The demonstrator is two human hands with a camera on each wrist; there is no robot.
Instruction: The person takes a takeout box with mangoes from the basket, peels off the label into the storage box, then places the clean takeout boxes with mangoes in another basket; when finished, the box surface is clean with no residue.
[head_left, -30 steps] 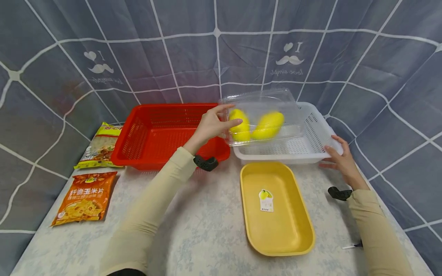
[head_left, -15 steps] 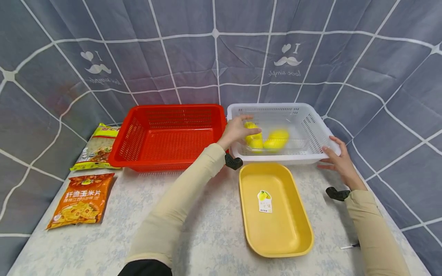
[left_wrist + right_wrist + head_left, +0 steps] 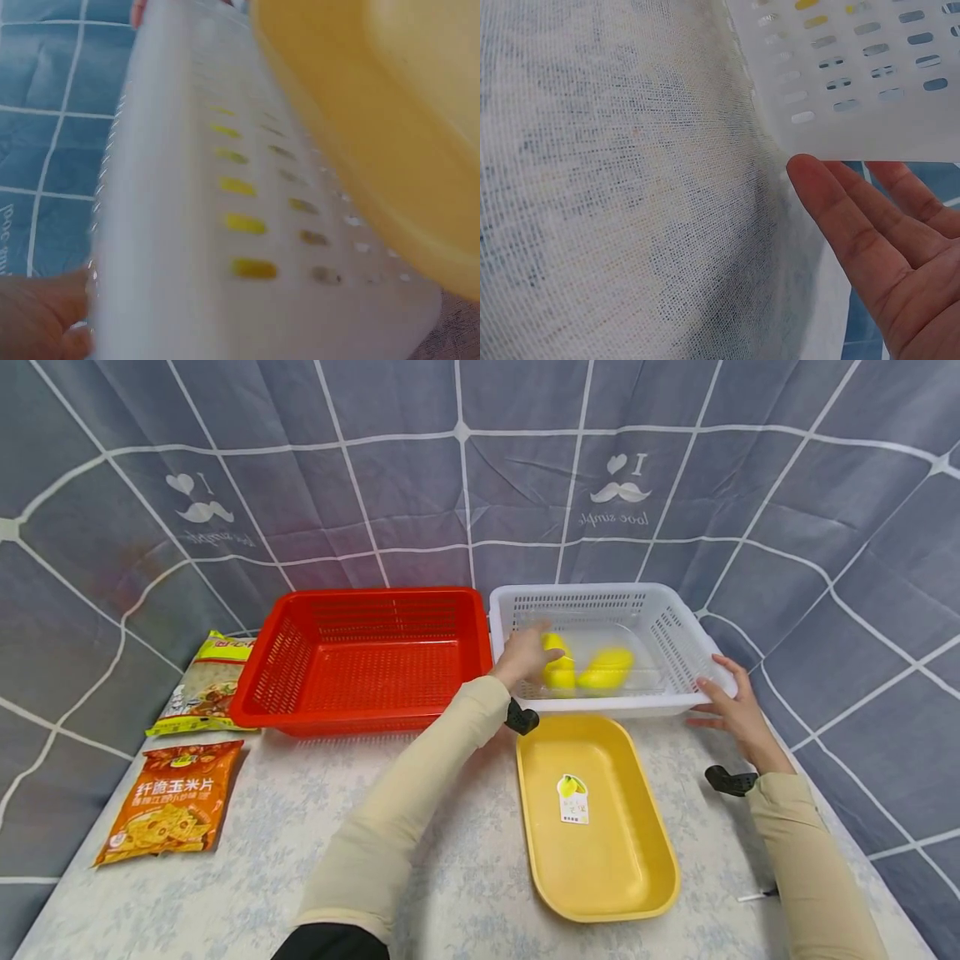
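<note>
My left hand [image 3: 522, 656] reaches into the white slotted basket [image 3: 686, 643] and holds the left end of a clear plastic box [image 3: 647, 664], with fingers and thumb at its edge. Inside the box lie two smooth yellow fruits [image 3: 606, 668], their kind blurred. Their yellow shows through the slots in the left wrist view, where part of the left hand [image 3: 45, 315] is at the lower left. At the basket's front right corner, my right hand [image 3: 738, 714] touches the outside with fairly straight fingers; the right wrist view shows its fingertips [image 3: 808, 171] at the basket's edge.
A red slotted basket [image 3: 390, 718] stands left of the white one. In front of the white basket lies a yellow tray [image 3: 600, 868] with a label. Two snack bags, one yellow-green [image 3: 206, 685] and one orange [image 3: 172, 802], lie at the left. A grey curtain [image 3: 420, 485] surrounds the table.
My left hand has moved right and down, bringing the clear box with the fruits from above the baskets into the white basket. The right hand has stayed at the basket's corner.
</note>
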